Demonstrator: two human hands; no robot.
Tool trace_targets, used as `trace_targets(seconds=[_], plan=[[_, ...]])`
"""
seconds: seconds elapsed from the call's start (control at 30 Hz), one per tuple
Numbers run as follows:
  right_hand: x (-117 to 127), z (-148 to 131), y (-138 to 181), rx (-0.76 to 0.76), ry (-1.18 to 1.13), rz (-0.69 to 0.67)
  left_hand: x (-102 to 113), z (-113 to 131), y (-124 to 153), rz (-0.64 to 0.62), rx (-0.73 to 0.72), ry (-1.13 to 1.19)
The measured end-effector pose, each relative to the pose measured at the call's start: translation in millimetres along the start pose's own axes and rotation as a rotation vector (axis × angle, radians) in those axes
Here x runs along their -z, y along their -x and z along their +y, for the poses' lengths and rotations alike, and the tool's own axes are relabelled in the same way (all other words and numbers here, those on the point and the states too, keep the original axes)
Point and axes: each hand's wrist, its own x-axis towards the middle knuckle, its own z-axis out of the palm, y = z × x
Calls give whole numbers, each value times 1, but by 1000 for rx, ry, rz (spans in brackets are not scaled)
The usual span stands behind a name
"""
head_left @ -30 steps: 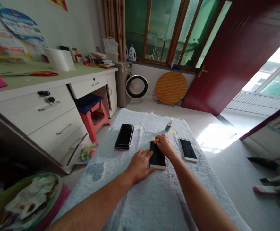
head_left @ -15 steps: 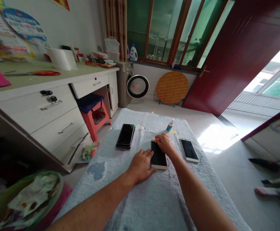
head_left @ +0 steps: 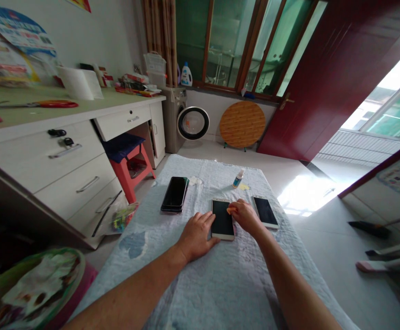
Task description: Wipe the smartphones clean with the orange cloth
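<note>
A gold-edged phone [head_left: 222, 219] lies face up in the middle of a pale blue cloth [head_left: 213, 284]. My left hand [head_left: 195, 236] rests flat beside it, fingers against its left edge. My right hand [head_left: 246, 217] is closed on a small orange cloth [head_left: 231, 210] pressed on the phone's right side. A second light phone [head_left: 265, 212] lies just right of that hand. A black phone [head_left: 175, 200] lies to the left. A small spray bottle [head_left: 238, 178] stands at the far end of the cloth.
A white desk with drawers [head_left: 65, 151] runs along the left, a red stool [head_left: 130, 163] tucked under it. A round basket of scraps [head_left: 31, 288] sits at the lower left. A washing machine [head_left: 182, 121] and a round wooden board [head_left: 242, 124] stand by the far wall.
My right hand has slid with the orange cloth from the phone's top end down to its right side. The left hand stays against the phone.
</note>
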Motion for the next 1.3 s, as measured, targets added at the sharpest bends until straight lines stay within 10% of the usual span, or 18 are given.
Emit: trace_targets(seconds=[0.53, 0.87, 1.3], plan=[[25, -16, 61, 77, -209, -283, -1, -2, -1, -6, -1, -6], [2, -10, 28, -246, 43, 18, -3, -5, -2, -26, -19, -2], [-5, -6, -29, -375, 61, 74, 1, -2, -1, -27, -24, 19]])
